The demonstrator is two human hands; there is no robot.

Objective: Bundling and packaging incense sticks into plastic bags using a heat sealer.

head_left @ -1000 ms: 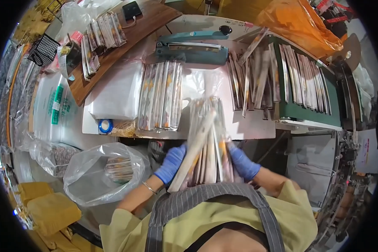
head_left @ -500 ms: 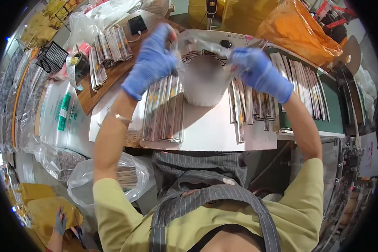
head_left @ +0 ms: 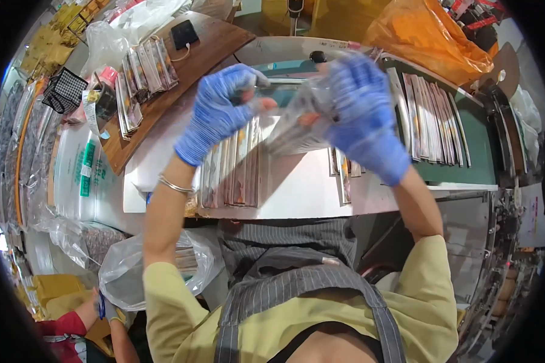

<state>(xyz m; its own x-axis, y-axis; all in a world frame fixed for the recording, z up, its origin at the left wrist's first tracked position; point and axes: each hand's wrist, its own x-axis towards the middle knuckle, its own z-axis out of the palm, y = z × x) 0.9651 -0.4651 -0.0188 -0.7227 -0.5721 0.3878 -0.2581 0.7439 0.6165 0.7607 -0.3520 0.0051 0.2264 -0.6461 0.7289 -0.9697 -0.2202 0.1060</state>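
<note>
My left hand (head_left: 224,112), in a blue knit glove with bare fingertips, is raised over the white table. Its fingers curve with a gap between thumb and forefinger, and nothing shows in them. My right hand (head_left: 364,112), in a matching glove and slightly blurred, grips a greyish see-through plastic bag (head_left: 297,124) that hangs tilted between both hands. What the bag contains is too blurred to make out. Under and beside my left hand lies a row of thin, flat printed packets (head_left: 231,172). More such packets (head_left: 345,175) lie below my right hand, partly hidden by it.
Flat packets stand in a row (head_left: 433,121) on a green board at right. A brown wooden board (head_left: 163,91) at left bears more packets and a black phone (head_left: 184,34). An orange bag (head_left: 430,36) lies behind. A co-worker's hand (head_left: 108,307) shows lower left.
The bag, held up wide between both hands before, now hangs tilted from my right hand. My left hand has come lower and its fingers are apart. The co-worker has moved further into view.
</note>
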